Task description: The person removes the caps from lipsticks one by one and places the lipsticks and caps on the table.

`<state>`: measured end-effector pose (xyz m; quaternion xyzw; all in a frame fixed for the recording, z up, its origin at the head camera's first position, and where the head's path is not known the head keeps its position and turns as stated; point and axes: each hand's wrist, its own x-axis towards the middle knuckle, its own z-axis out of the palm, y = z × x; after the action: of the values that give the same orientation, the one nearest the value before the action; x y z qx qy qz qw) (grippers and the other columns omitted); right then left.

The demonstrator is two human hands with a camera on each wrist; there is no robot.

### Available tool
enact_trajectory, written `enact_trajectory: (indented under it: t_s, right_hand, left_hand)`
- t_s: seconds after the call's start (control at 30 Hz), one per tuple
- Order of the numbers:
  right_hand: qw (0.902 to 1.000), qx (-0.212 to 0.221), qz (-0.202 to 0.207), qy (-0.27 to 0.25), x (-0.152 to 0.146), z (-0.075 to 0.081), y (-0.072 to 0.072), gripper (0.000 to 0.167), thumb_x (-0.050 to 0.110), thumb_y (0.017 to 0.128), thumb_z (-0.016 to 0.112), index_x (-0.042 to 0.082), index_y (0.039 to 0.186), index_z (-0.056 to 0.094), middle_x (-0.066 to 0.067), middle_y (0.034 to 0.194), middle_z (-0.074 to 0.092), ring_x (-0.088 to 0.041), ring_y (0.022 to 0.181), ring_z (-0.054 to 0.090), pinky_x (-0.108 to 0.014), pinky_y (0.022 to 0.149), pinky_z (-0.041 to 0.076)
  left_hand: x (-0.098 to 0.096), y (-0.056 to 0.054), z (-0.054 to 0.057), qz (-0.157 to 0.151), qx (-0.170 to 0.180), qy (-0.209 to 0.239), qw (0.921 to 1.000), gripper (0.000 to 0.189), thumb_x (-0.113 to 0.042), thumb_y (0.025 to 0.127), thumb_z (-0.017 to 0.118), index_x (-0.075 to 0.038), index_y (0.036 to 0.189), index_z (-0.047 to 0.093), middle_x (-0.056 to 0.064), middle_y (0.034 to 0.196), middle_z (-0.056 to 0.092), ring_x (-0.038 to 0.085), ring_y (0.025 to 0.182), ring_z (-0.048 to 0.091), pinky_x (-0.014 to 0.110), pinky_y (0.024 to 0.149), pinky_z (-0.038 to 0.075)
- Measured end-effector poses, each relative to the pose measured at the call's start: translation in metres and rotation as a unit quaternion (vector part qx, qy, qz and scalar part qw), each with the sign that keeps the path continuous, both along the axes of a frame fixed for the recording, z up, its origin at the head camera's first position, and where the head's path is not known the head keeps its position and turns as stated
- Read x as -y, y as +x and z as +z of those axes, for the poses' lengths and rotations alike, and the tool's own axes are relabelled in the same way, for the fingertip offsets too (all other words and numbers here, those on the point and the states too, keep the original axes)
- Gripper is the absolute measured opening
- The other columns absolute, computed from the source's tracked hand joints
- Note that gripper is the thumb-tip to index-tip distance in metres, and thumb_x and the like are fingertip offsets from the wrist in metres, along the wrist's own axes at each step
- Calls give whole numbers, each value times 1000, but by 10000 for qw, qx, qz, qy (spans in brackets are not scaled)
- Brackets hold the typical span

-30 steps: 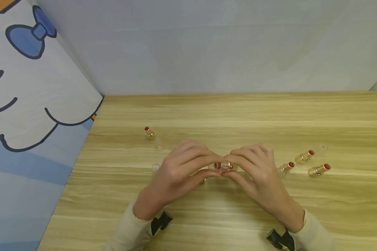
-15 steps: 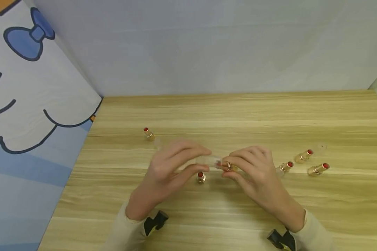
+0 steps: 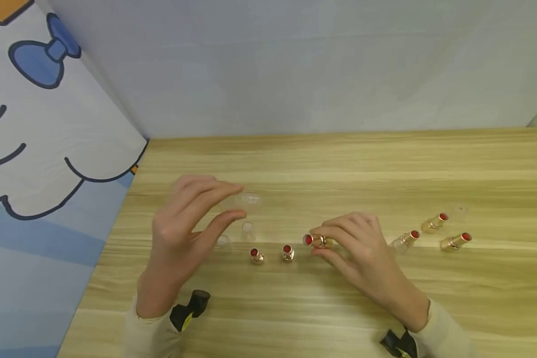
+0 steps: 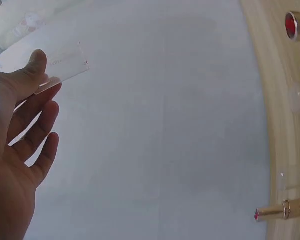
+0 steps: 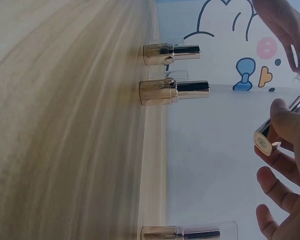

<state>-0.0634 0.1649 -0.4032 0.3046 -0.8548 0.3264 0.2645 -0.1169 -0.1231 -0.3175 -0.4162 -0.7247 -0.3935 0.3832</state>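
My left hand [image 3: 185, 228] pinches a clear lipstick cap [image 3: 248, 199] between thumb and fingertips, raised over the left part of the table. The same see-through cap [image 4: 67, 67] extends from the fingertips in the left wrist view. In my right hand [image 3: 362, 248] is an uncapped gold lipstick [image 3: 318, 241], its red tip pointing left. Its round base [image 5: 263, 144] faces the right wrist camera. Two more open lipsticks stand between the hands: one lipstick [image 3: 257, 256] on the left, another lipstick [image 3: 288, 253] closer to my right hand.
Clear caps [image 3: 247, 229] stand beside my left hand. Right of my right hand are three gold lipsticks [image 3: 455, 242], with a clear cap [image 3: 460, 211] behind them. The wooden table [image 3: 340, 164] ends at a pale backdrop [image 3: 317, 74]; a cartoon-printed cloth [image 3: 71, 119] hangs left.
The clear cap has come off the lipstick; my left hand has carried it left and away. My right hand has stayed nearly in place with the lipstick. The standing lipsticks now show between the hands.
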Motion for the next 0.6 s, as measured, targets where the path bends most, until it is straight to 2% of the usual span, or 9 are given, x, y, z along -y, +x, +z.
enact_trajectory:
  t_s: [0.13, 0.27, 0.37, 0.47, 0.6]
  right_hand:
    - [9999, 108, 20, -37, 0, -3, -1, 33, 47, 101, 64, 19, 113, 77, 5, 111, 77, -17, 103, 65, -37, 95, 37]
    - [9997, 231, -8, -37, -1, -5, -1, 35, 49, 101, 63, 19, 113, 77, 5, 111, 77, -16, 104, 66, -38, 97, 38]
    - [9994, 336, 0, -42, -1, -7, -1, 31, 44, 99, 69, 18, 114, 77, 5, 111, 77, -17, 105, 66, -38, 97, 38]
    - [9991, 412, 11, -27, -1, -8, -1, 29, 40, 97, 73, 17, 114, 76, 4, 112, 77, -17, 106, 67, -38, 98, 38]
    - [9992, 394, -8, 22, 0, -10, -1, 35, 48, 101, 64, 18, 114, 76, 5, 112, 77, -16, 105, 67, -38, 98, 39]
  left_hand:
    - [17, -1, -9, 528, 264, -405, 9974, 31, -27, 97, 74, 1, 110, 78, 14, 99, 78, 32, 94, 65, 30, 93, 51]
    - [34, -4, -26, 933, 513, -783, 9912, 30, -23, 94, 78, -2, 115, 78, 14, 102, 78, 33, 95, 64, 37, 90, 49]
    - [46, -5, -40, 1153, 818, -1020, 9847, 32, -13, 87, 84, -3, 117, 77, 14, 102, 78, 34, 95, 65, 41, 90, 48]
    - [56, -8, -55, 1398, 1188, -1297, 9744, 37, -7, 81, 87, -4, 116, 77, 13, 102, 77, 34, 97, 66, 44, 90, 47]
    - [69, -13, -74, 1667, 1519, -1524, 9622, 37, -5, 77, 89, -1, 112, 77, 13, 100, 77, 34, 97, 68, 48, 89, 47]
